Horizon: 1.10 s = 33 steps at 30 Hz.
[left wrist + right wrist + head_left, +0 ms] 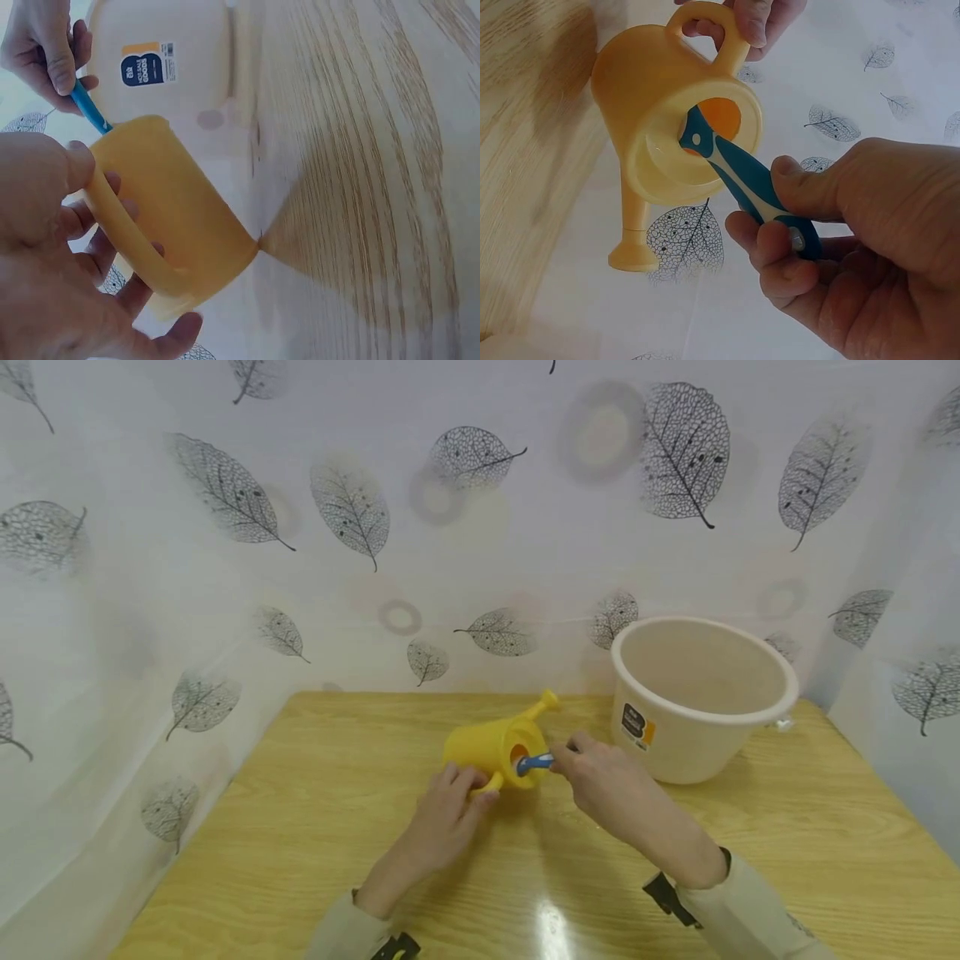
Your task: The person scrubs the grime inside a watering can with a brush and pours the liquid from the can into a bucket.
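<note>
A yellow watering can (472,745) is tilted on its side above the wooden table, its opening facing right and its spout (634,251) pointing away from the person. My left hand (444,817) grips its handle (131,232), fingers curled through the loop. In my right hand (611,785), a blue and white tool handle (754,180) is pinched between thumb and fingers. The tool's front end reaches into the round opening of the can (649,82); whatever is at its tip is hidden inside.
A large cream bucket (675,756) with a label stands at the back right of the wooden table (315,827), just beyond my right hand. Behind the table hangs a white covering (480,552) printed with grey leaves.
</note>
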Available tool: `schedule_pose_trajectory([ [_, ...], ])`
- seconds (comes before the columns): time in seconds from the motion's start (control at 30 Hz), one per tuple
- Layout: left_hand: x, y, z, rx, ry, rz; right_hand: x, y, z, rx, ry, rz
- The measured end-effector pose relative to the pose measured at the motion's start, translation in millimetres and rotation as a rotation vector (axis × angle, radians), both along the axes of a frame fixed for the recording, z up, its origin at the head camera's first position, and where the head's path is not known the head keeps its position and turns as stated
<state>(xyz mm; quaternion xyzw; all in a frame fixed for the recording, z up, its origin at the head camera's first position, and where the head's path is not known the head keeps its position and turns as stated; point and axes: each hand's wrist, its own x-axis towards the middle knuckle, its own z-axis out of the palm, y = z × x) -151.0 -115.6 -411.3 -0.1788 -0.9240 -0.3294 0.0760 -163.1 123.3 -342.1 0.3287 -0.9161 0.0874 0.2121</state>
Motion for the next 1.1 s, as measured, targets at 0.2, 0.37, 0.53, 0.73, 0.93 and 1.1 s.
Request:
schedule_pose_trajectory([
  [0.2, 1.6, 2.1, 1.5, -0.123, 0.095, 0.009, -1.6, -1, -2.2, -0.004, 0.019, 0.012],
  [0.37, 2.6, 3.4, 1.7, -0.176, 0.167, -0.031, -3.3, 1, -3.3, -0.020, 0.006, 0.034],
  [0.53, 2.2, 2.5, 1.5, -0.165, 0.192, -0.044, -5.9, 6, -2.0, -0.083, -0.018, 0.089],
  [0.73, 1.5, 0.7, -0.3, -0.140, 0.220, -0.060, -10.2, 6, -1.4, -0.166, -0.084, 0.135],
  [0.93, 3.3, 1.8, -0.6, -0.140, 0.175, -0.090, -18.1, -2, -10.9, -0.225, -0.255, 0.152],
  [1.1, 4.5, 0.6, 2.0, -0.110, 0.149, -0.076, -20.4, 4, -11.3, -0.237, -0.291, 0.113],
])
